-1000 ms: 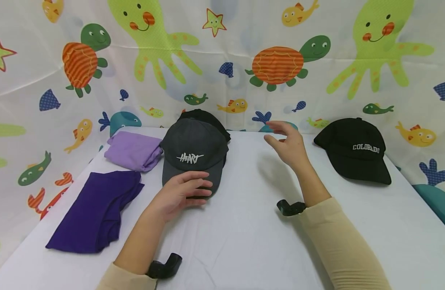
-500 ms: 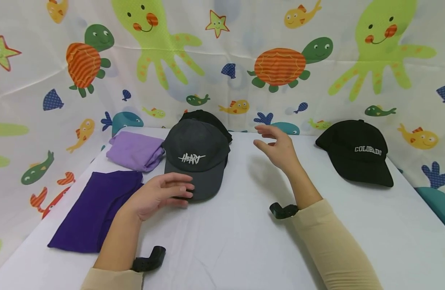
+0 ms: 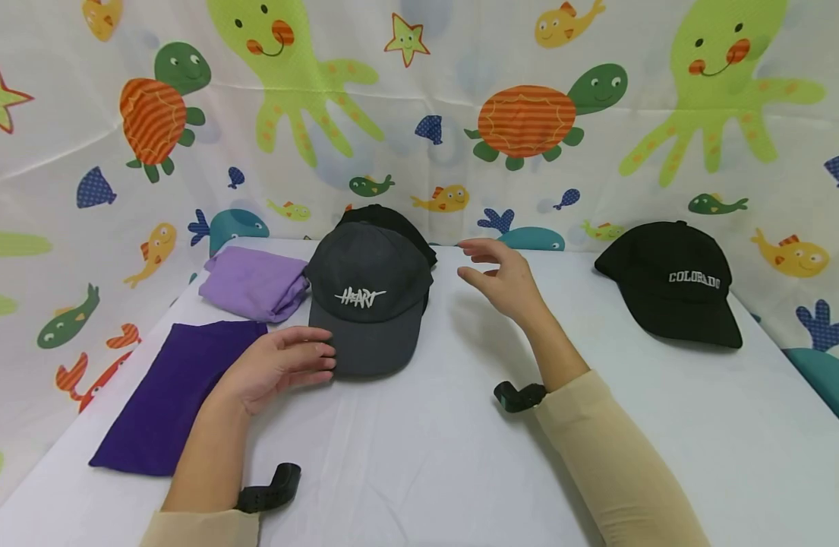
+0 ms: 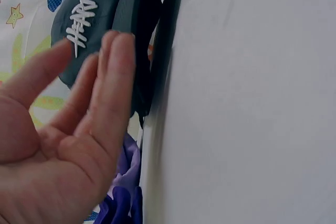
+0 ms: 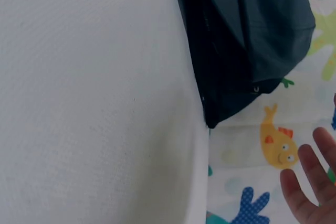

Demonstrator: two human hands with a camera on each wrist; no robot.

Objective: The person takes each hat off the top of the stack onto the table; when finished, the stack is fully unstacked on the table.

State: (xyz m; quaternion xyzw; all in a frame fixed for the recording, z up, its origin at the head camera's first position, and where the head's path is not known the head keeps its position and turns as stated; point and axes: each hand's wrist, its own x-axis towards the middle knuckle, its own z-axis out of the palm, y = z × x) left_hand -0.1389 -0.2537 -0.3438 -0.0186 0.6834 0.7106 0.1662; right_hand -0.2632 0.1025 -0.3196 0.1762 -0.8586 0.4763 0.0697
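Observation:
A dark grey cap (image 3: pixel 371 266) with white HEART lettering lies in front of a black cap (image 3: pixel 392 219), overlapping most of it. My left hand (image 3: pixel 275 368) is at the left side of the grey cap's brim, fingers extended and holding nothing; in the left wrist view its fingers (image 4: pixel 113 77) overlap the brim. To the right of both caps, my right hand (image 3: pixel 504 281) hovers over the table with relaxed, spread fingers and nothing in them. The right wrist view shows only some of its fingertips (image 5: pixel 310 182) at the edge, with the caps beyond.
A black COLORADO cap (image 3: pixel 672 285) lies at the right. Folded lilac cloth (image 3: pixel 255 282) sits left of the grey cap, and dark purple cloth (image 3: pixel 166 395) lies nearer, partly behind my left arm. A patterned curtain (image 3: pixel 426 91) borders the white table (image 3: pixel 405 456).
My left hand has moved left, from over the middle of the grey cap's brim to its left side. My right hand has moved left toward the caps. The caps have stayed in place.

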